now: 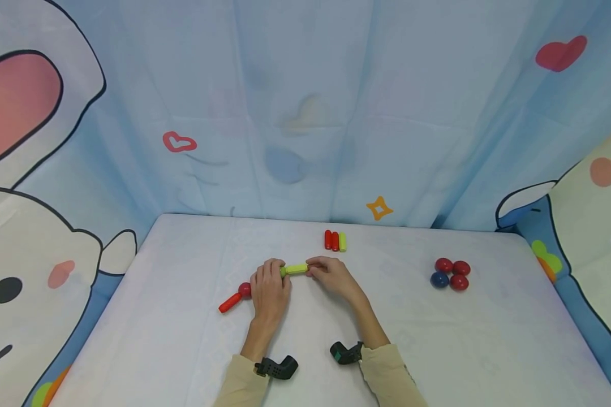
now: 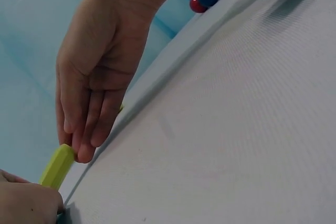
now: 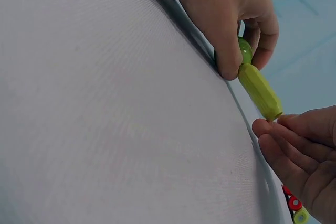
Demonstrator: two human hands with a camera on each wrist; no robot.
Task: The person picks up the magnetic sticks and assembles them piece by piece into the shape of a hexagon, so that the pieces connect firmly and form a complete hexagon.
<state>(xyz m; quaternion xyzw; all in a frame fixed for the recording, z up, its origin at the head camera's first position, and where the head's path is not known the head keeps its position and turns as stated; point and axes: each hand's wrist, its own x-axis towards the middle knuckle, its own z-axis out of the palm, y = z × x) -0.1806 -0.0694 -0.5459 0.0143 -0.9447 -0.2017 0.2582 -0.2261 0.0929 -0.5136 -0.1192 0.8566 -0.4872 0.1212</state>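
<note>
My left hand curls its fingers round a green ball, which adjoins a yellow-green stick. At the stick's right end, the fingertips of my right hand touch or nearly touch it; a firm grip cannot be told. In the right wrist view the stick slants down from the ball towards the right hand. Left of the left hand lie a red ball and a red stick, end to end. What lies under the left palm is hidden.
Two red sticks and a yellow-green one lie side by side beyond the hands. At the right are several red balls and a blue ball. A curtain hangs behind the white table.
</note>
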